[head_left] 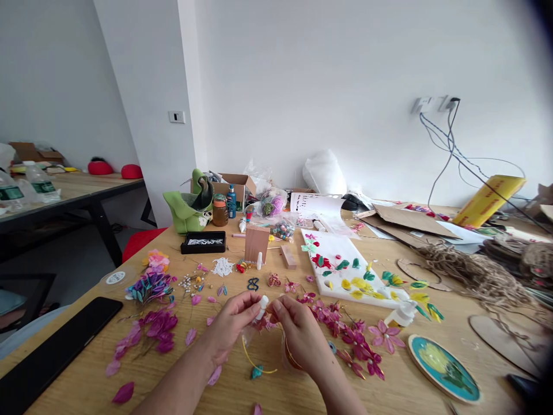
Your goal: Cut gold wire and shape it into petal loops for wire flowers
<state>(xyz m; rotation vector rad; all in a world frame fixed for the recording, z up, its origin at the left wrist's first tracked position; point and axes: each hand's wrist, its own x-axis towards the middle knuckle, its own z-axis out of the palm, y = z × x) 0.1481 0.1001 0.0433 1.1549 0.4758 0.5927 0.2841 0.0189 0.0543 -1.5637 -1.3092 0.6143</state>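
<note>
My left hand [231,323] is closed, with a small white-tipped bottle [261,307] pinched between thumb and fingers. Close beside it, my right hand [300,328] is also closed in a pinch; what sits at its fingertips is too small to make out. Pink petals [260,324] show just below and between the two hands. On the table under them curves a yellow wire [247,353], near a small teal flower piece [256,372]. Partly hidden by my right hand is a round coppery item [290,358]. Magenta wire-stemmed flowers [358,341] lie to the right.
A white foam board [337,262] holds red, green and yellow pieces. Purple and magenta flowers [151,288] and a long black object [64,357] lie left. A painted oval plaque [444,369] and a squeeze bottle [401,315] stand right. A wooden block [256,245] is ahead.
</note>
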